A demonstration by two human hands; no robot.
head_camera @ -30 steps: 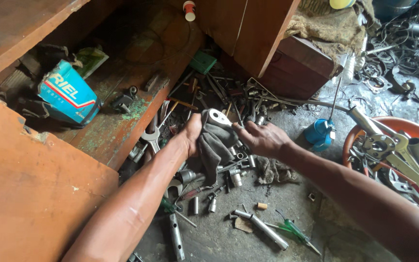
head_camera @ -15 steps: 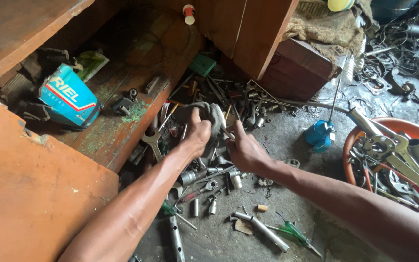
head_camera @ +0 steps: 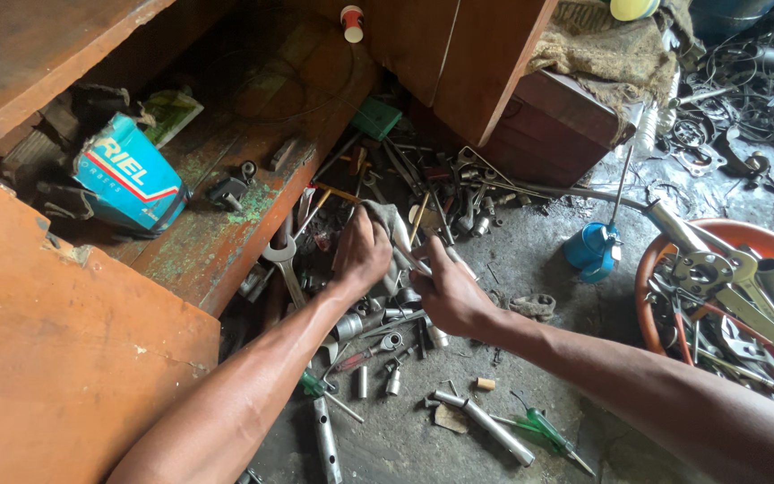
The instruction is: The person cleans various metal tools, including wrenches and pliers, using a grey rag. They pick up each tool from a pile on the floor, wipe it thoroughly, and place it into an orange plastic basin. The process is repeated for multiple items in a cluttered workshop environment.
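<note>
In the head view, both hands meet over a heap of loose tools on the concrete floor (head_camera: 530,260). The left hand (head_camera: 362,255) has its fingers (head_camera: 357,226) curled down and pressed onto a grey rag (head_camera: 393,235), which lies bunched on the tool pile between the two hands. The right hand (head_camera: 451,296) closes its fingers (head_camera: 430,264) around a slim metal tool (head_camera: 416,261) whose tip pokes out toward the rag; thumb and forefinger pinch it, and what kind of tool it is cannot be told.

Just left of the left fingers lies an open-ended spanner (head_camera: 285,262), beside the edge of a low wooden shelf (head_camera: 226,242). Further left on that shelf sits a blue carton (head_camera: 129,184). Below both hands, sockets (head_camera: 348,326) and bits lie scattered, and nearer the camera rest a steel tube (head_camera: 485,427) and a green-handled screwdriver (head_camera: 544,432). To the right of the right fingers stands a small blue oil can (head_camera: 589,249), and well beyond it an orange basin (head_camera: 674,260) is filled with large spanners.
</note>
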